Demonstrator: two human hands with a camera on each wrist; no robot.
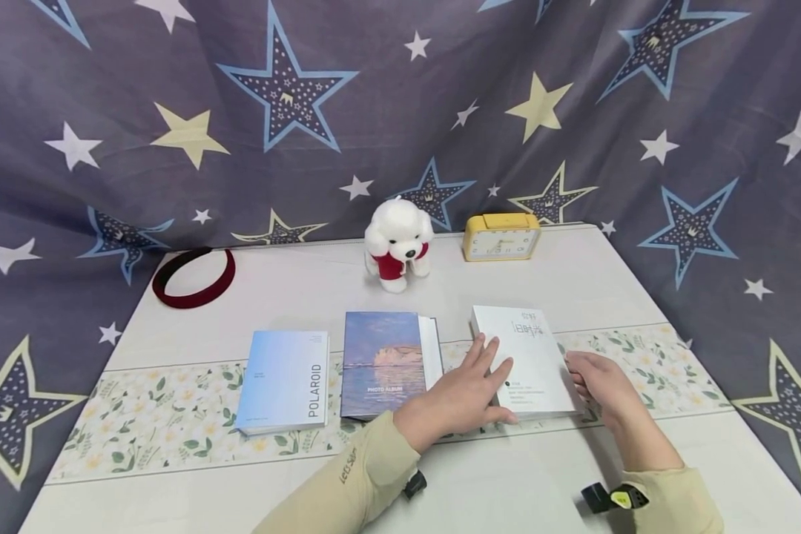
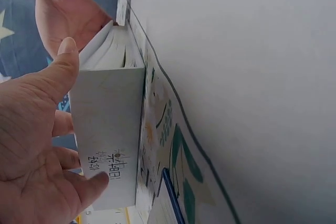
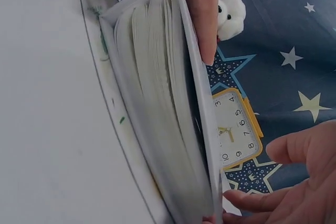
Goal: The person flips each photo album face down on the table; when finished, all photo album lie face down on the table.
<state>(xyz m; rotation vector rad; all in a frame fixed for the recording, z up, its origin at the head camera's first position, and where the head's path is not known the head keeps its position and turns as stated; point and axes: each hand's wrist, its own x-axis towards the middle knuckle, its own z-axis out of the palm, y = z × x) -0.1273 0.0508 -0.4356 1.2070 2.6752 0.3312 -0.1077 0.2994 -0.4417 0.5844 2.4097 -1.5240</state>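
Note:
A thick white album (image 1: pixel 530 363) with dark print lies flat on the table. My left hand (image 1: pixel 463 386) rests on its left side, fingers spread over the cover and spine, thumb near the front edge. At the opposite side is my right hand (image 1: pixel 601 382), its fingers (image 3: pixel 257 200) curled at the cover's edge while the thumb stands apart in the right wrist view. Between the cover and the page block (image 3: pixel 152 77) a dark gap shows. Just left of my left hand lies a blue painted photo album (image 1: pixel 383 363).
A light-blue POLAROID album (image 1: pixel 283 382) lies at the left. Behind stand a white plush dog (image 1: pixel 400 237) in red and a yellow alarm clock (image 1: pixel 502 237). A dark-red headband (image 1: pixel 196 300) lies at the back left. A star-patterned curtain (image 1: pixel 387 96) hangs behind the table.

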